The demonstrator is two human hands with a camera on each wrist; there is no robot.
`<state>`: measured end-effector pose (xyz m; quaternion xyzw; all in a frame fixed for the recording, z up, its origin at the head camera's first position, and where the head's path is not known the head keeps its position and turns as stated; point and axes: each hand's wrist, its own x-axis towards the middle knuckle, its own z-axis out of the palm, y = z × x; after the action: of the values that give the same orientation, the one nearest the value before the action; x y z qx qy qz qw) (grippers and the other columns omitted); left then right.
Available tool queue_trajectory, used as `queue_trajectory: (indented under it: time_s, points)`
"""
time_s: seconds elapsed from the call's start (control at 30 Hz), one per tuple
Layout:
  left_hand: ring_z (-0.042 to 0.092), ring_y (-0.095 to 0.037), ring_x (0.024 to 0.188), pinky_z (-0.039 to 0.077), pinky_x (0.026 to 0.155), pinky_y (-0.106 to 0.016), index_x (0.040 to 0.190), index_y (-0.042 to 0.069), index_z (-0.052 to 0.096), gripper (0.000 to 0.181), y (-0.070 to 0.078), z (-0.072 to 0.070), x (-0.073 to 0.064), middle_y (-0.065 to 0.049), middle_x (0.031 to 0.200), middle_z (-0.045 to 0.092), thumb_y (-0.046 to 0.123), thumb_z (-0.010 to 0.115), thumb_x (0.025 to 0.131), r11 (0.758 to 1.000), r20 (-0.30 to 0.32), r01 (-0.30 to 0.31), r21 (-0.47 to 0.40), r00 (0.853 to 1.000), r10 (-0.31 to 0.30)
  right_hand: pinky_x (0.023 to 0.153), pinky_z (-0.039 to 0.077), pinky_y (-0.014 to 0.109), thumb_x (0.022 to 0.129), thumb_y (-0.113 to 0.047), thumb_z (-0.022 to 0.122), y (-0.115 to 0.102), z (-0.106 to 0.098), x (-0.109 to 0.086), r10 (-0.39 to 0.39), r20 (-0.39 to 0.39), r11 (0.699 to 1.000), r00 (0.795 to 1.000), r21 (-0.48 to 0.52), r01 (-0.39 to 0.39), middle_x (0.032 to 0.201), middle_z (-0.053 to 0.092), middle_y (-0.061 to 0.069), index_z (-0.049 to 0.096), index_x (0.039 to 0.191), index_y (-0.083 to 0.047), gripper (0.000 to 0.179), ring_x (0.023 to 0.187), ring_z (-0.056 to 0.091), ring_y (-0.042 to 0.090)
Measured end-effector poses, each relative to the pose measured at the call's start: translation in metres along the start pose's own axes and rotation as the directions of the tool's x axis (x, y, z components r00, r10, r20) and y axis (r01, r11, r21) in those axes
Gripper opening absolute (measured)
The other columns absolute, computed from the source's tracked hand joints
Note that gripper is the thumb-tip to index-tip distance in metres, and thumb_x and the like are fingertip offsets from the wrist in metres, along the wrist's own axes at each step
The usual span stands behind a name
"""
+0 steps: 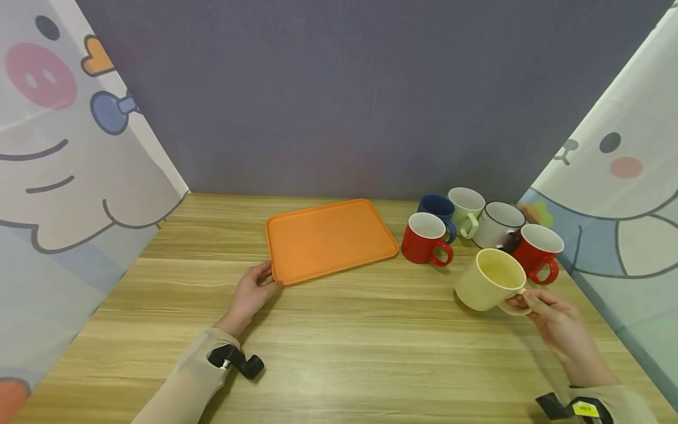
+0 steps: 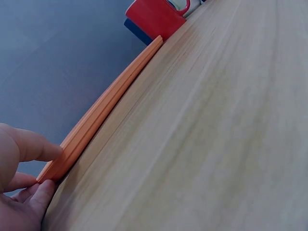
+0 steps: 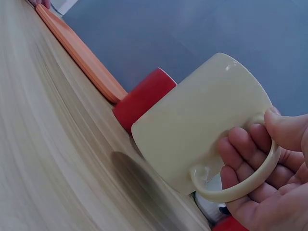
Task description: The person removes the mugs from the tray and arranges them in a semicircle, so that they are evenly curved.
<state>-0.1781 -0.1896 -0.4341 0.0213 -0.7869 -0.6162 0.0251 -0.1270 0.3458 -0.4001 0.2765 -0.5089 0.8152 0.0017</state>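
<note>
My right hand (image 1: 558, 324) grips the handle of a pale yellow mug (image 1: 489, 281). In the right wrist view the fingers pass through the handle and the thumb presses its top. The mug (image 3: 202, 120) hangs above the table, slightly tilted, its shadow on the wood below. At the near left corner of an orange rectangular tray (image 1: 331, 240), my left hand (image 1: 254, 294) holds the rim between thumb and fingers. Seen from the left wrist, the tray (image 2: 96, 115) lies on the table with fingertips at its edge. Nothing stands on the tray.
Right of the tray stand a red mug (image 1: 418, 241), a blue mug (image 1: 435, 204), a light green mug (image 1: 465, 206), a white dark-rimmed mug (image 1: 489, 229) and another red mug (image 1: 529, 250). A grey wall (image 1: 339, 106) borders the wooden table (image 1: 344, 353) behind; printed panels flank it.
</note>
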Motion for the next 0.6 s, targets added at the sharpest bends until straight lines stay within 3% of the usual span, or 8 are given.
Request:
queue_trajectory:
  time_s: [0.27, 0.6]
  points:
    - [0.049, -0.038, 0.114, 0.049, 0.083, -0.017, 0.134, -0.012, 0.034, 0.061, -0.002, 0.000, 0.001, -0.028, 0.124, 0.042, -0.006, 0.062, 0.080, 1.000, -0.004, 0.003, 0.001, 1.000, -0.003, 0.082, 0.051, 0.026, 0.094, 0.015, 0.020, -0.005, -0.012, -0.004, -0.001, -0.013, 0.999, 1.000, 0.034, 0.002, 0.099, 0.066, 0.020, 0.059, 0.103, 0.013, 0.040, 0.093, 0.064, 0.026]
    - [0.049, -0.038, 0.113, 0.049, 0.083, -0.018, 0.134, -0.011, 0.035, 0.061, -0.003, 0.001, 0.001, -0.028, 0.124, 0.042, -0.006, 0.063, 0.080, 1.000, -0.001, 0.009, -0.013, 1.000, -0.009, 0.079, 0.051, 0.022, 0.094, 0.013, 0.028, -0.014, -0.018, -0.012, 0.053, -0.212, 0.998, 0.976, -0.008, -0.056, 0.094, 0.068, 0.016, 0.063, 0.101, 0.010, 0.036, 0.089, 0.065, 0.021]
